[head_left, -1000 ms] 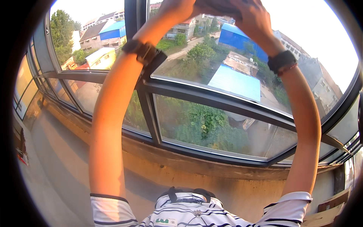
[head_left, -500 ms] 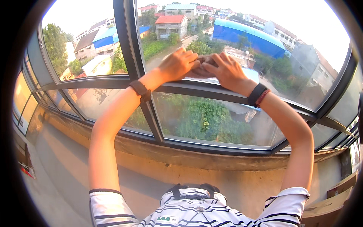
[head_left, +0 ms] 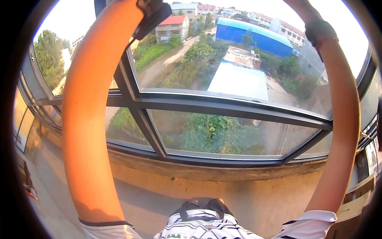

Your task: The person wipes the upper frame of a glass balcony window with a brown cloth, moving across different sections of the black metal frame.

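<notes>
Both my arms are raised wide apart in front of the window (head_left: 223,99). My left forearm (head_left: 89,99) runs up the left side, with a dark band (head_left: 153,18) on its wrist. The left hand is beyond the top edge. My right forearm (head_left: 340,91) rises on the right, also with a dark band (head_left: 320,32). Past that band only the base of my right hand (head_left: 299,8) shows, near the upper glass. Its fingers are cut off by the picture's edge. Whatever either hand holds is hidden from view.
Dark metal frame bars (head_left: 234,109) divide the panes. Below them runs a rough ledge (head_left: 211,172) above a bare floor (head_left: 147,211). Cardboard boxes (head_left: 352,209) stand at the lower right. Outside are a blue-roofed shed (head_left: 254,38), houses and greenery.
Both hands were together at the middle of the window on a crumpled grey-brown cloth. They have since parted and gone up, and the cloth is out of sight.
</notes>
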`<state>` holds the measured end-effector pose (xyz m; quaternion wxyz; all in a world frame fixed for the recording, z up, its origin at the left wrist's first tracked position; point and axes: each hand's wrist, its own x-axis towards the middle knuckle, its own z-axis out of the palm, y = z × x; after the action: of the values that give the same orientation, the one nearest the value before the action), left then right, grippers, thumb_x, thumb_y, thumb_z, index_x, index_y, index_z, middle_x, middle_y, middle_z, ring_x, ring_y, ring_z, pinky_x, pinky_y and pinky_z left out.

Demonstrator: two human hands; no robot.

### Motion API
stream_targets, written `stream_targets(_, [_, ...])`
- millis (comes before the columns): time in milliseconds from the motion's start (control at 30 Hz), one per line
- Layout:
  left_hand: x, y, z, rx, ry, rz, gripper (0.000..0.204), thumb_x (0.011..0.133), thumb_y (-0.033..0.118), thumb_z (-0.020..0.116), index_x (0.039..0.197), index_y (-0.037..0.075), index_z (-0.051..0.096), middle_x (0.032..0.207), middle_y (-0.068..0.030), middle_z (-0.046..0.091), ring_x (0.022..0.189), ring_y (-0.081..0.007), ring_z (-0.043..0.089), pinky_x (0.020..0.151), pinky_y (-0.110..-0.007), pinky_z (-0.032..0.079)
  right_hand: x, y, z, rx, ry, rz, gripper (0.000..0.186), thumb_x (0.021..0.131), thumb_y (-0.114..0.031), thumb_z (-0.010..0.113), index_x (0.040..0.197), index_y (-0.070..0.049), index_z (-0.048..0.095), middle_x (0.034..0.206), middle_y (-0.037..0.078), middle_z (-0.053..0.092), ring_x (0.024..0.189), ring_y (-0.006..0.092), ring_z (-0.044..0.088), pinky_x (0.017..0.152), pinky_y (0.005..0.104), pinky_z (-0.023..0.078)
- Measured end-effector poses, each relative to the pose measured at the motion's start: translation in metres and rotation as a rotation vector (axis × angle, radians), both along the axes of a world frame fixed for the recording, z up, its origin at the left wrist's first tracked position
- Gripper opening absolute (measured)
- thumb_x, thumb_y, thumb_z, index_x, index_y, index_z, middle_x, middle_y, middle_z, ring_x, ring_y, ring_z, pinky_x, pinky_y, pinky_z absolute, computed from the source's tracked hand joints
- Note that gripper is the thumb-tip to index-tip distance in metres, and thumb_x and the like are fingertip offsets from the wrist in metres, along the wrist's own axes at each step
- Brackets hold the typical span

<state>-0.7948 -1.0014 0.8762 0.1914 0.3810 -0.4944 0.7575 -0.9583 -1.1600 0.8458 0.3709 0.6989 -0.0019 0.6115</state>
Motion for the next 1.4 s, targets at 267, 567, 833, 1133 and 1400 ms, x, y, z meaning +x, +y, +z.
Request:
stream_targets(267, [0.001, -0.008, -0.207, 0.373, 0.018, -0.174, 0.031, 0.068, 0.019, 0.066, 0.095, 0.008, 0.056, 0.092, -0.0077, 0.051, 0.084, -0.025, 0.052, 0.075, -0.039, 0.044, -0.014, -0.007, -0.179, -0.038, 0.27, 0.038, 0.061, 0.066, -0.006, 0.061, 0.125, -0.019, 0.054, 0.127, 0.011, 0.045, 0.117, 0.0328, 0.044, 0.089, 0.0452, 0.039])
stream_targets(567, [-0.023, -0.01, -0.322, 0.776, 0.114, -0.236, 0.014, 0.073, 0.016, 0.06, 0.085, 0.01, 0.056, 0.088, -0.0027, 0.05, 0.085, -0.0174, 0.051, 0.073, -0.032, 0.041, -0.054, 0.004, -0.29, 0.281, 0.743, 0.168, 0.059, 0.062, -0.006, 0.065, 0.12, -0.013, 0.056, 0.115, 0.013, 0.049, 0.096, 0.0309, 0.05, 0.08, 0.041, 0.043])
stream_targets(833, [-0.027, -0.042, -0.215, 0.408, 0.055, -0.093, 0.018, 0.079, 0.014, 0.061, 0.096, 0.01, 0.062, 0.095, -0.0023, 0.054, 0.095, -0.018, 0.055, 0.084, -0.04, 0.037, -0.06, -0.016, -0.175, -0.011, 0.363, 0.058, 0.043, 0.076, -0.007, 0.057, 0.117, -0.017, 0.061, 0.107, 0.008, 0.053, 0.094, 0.0281, 0.053, 0.079, 0.0402, 0.044])
stream_targets(1133, [-0.098, -0.115, 0.019, -0.189, 0.451, -0.14, 0.013, 0.085, 0.008, 0.052, 0.095, 0.01, 0.06, 0.094, -0.011, 0.059, 0.097, -0.0266, 0.057, 0.084, -0.044, 0.042, -0.067, -0.027, 0.03, 0.007, -0.131, 0.198, 0.032, 0.076, -0.01, 0.063, 0.108, -0.008, 0.062, 0.11, 0.013, 0.061, 0.101, 0.0322, 0.057, 0.084, 0.0389, 0.047])
stream_targets(1400, [-0.093, -0.106, -0.163, 0.154, 0.148, -0.301, 0.023, 0.07, 0.015, 0.067, 0.09, 0.014, 0.057, 0.096, -0.002, 0.055, 0.089, -0.0198, 0.058, 0.069, -0.034, 0.052, -0.1, -0.096, -0.123, 0.038, 0.196, 0.123, 0.069, 0.06, -0.01, 0.072, 0.125, -0.029, 0.057, 0.125, 0.007, 0.05, 0.109, 0.0328, 0.049, 0.087, 0.0448, 0.044])
